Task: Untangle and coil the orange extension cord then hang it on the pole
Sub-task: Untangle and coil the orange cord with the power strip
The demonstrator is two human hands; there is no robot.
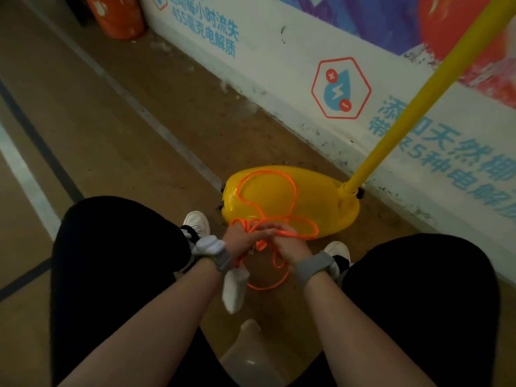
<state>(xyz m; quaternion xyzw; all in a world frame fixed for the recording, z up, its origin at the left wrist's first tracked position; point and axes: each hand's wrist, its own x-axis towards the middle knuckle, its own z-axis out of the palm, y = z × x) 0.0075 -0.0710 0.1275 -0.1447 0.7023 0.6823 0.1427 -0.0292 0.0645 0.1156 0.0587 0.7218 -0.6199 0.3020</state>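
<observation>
My left hand and right hand, fingers overlapping indistinctly, both clasp the thin orange cord just before the glossy yellow base; loose loops cross it. The pole top is cut off.

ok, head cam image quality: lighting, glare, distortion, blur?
Head view: dim, warm light, dark trousers lose detail; bright glare on the glossy yellow plastic base; wide-angle lens bows the lines on the brown floor; thin orange extension cord reads sharp on the base, but is softer where the left hand and right hand grip it.
</observation>
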